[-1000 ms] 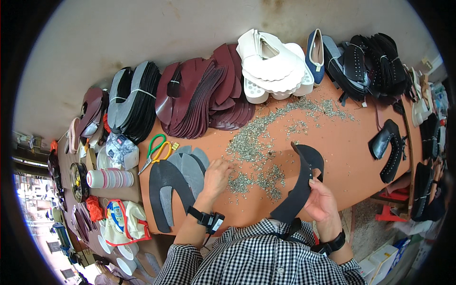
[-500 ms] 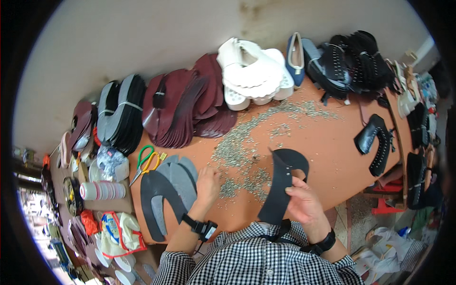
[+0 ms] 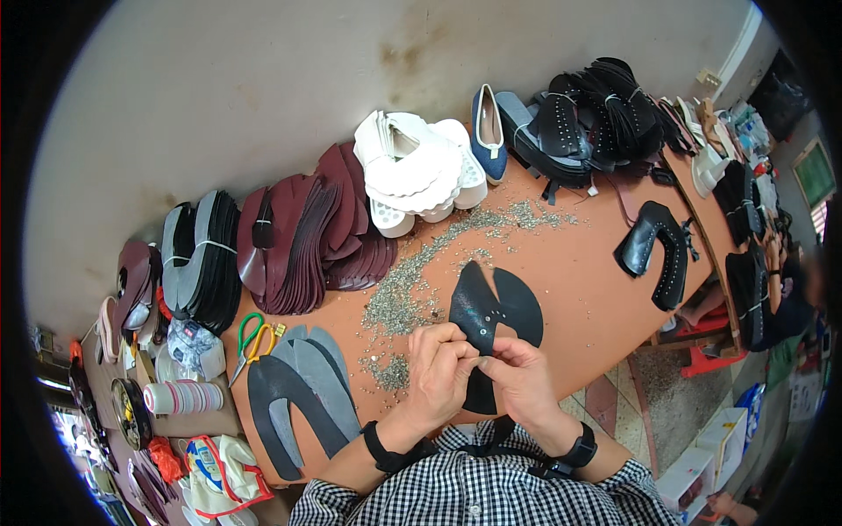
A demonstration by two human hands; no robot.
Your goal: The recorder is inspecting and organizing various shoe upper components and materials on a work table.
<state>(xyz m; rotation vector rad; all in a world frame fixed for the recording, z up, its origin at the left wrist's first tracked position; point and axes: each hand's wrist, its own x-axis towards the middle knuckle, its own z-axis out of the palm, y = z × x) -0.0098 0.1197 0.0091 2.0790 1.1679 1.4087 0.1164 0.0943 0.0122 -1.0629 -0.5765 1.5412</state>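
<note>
A curved black shoe upper (image 3: pixel 474 302) with a few small metal studs showing is held up over the near edge of the table. My right hand (image 3: pixel 519 375) is closed on it, thumb and forefinger pinching its inner edge. My left hand (image 3: pixel 440 366) is closed too, its fingertips meeting the right hand's at the row of studs. Whatever those left fingertips pinch is hidden or too small to name. Loose small metal studs (image 3: pixel 390 302) lie scattered on the table beyond my hands. To the left lie flat black and grey upper pieces (image 3: pixel 285 386).
Scissors with green and yellow handles (image 3: pixel 250 344) lie at the left. Along the wall stand maroon uppers (image 3: pixel 294 232), white uppers (image 3: pixel 412 167), a blue shoe (image 3: pixel 488 145) and black studded uppers (image 3: pixel 601 114). A finished-looking black studded upper (image 3: pixel 664 250) lies at right.
My left hand has moved right from beside the studs to the black shoe upper. My right hand has shifted slightly left with the upper, and the whole view has turned.
</note>
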